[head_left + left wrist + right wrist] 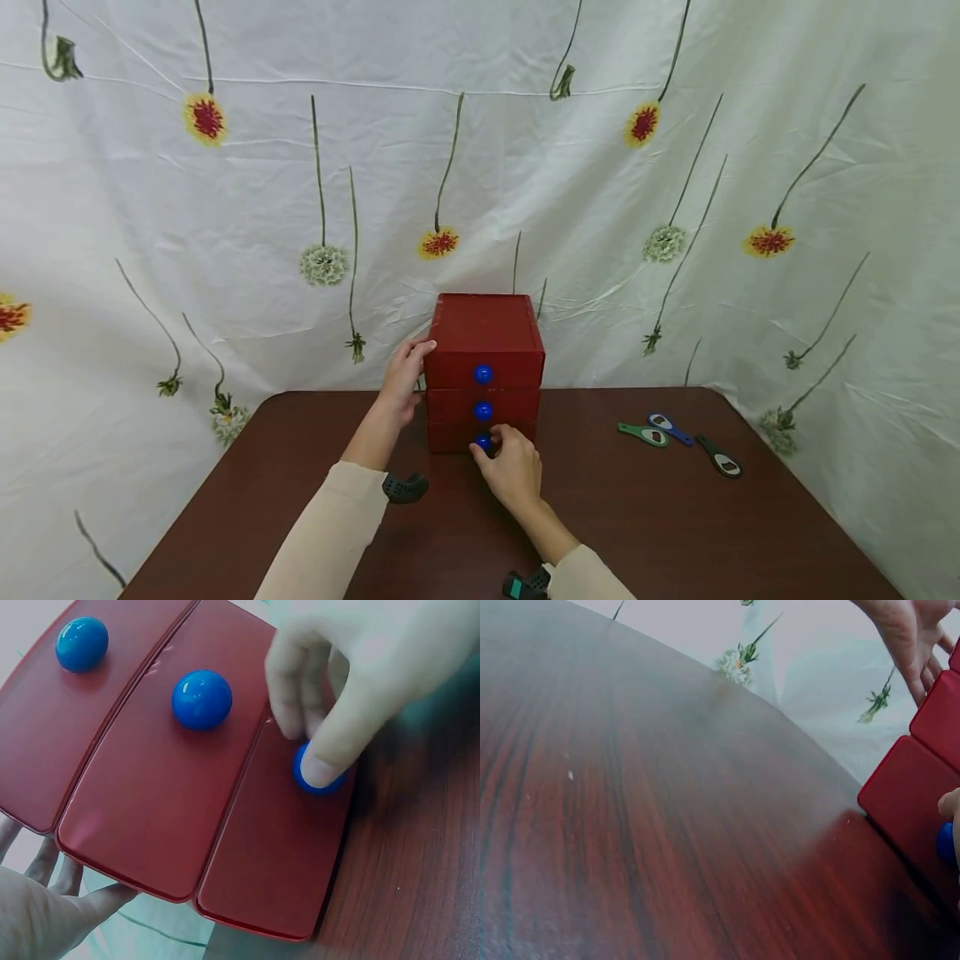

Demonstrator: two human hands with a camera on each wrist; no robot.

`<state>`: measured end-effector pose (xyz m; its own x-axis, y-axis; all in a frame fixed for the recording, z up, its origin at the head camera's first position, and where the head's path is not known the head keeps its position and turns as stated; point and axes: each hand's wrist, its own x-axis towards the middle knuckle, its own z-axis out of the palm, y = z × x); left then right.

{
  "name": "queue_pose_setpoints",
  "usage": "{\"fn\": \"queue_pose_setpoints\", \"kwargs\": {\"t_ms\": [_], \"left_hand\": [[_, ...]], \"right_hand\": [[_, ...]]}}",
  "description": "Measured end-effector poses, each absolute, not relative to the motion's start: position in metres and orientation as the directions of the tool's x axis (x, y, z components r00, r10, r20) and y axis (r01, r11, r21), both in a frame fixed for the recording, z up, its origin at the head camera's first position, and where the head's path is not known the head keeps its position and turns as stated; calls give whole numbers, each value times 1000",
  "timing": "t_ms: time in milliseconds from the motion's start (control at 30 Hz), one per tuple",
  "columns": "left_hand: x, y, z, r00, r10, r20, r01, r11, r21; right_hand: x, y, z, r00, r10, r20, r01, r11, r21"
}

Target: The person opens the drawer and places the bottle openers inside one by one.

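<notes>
A red box of three stacked drawers (486,327) stands at the back of the table, each drawer front bearing a round blue knob. My right hand (514,468) pinches the bottom blue knob (307,769) between thumb and fingers. Above it show the middle knob (483,411) and the top knob (483,374). With fingers spread and fairly straight, my left hand (403,379) touches the box's left side near the top. All the drawers look closed in the head view. In the right wrist view only a fingertip of the right hand shows at the right edge.
To the right on the brown table (600,517) lie three bottle openers: a green one (643,434), a blue one (670,428) and a black one (718,457). A white flowered cloth (585,192) hangs close behind the box and table.
</notes>
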<state>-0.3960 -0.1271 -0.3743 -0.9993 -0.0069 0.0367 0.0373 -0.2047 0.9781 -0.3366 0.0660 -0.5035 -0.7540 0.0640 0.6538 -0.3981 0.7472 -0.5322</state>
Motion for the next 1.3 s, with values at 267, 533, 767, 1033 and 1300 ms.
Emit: {"fn": "queue_pose_setpoints", "kwargs": {"t_ms": [267, 533, 767, 1033, 1300], "left_hand": [[-396, -127, -376, -999, -5, 42, 43, -200, 979], [-396, -128, -376, -999, -5, 34, 34, -206, 978], [-398, -127, -375, -999, -4, 37, 37, -217, 976], [-396, -124, -374, -999, -32, 40, 46, -198, 979], [-393, -123, -375, -998, -44, 46, 54, -196, 979]], "right_hand": [[-339, 64, -512, -842, 86, 533, -285, 768, -573], [-342, 60, -517, -778, 135, 613, -310, 767, -562], [-345, 61, -517, -738, 120, 664, -347, 776, -526], [-343, 63, -517, -752, 98, 652, -370, 755, -541], [-330, 65, -514, -750, 66, 658, -370, 783, -500]]}}
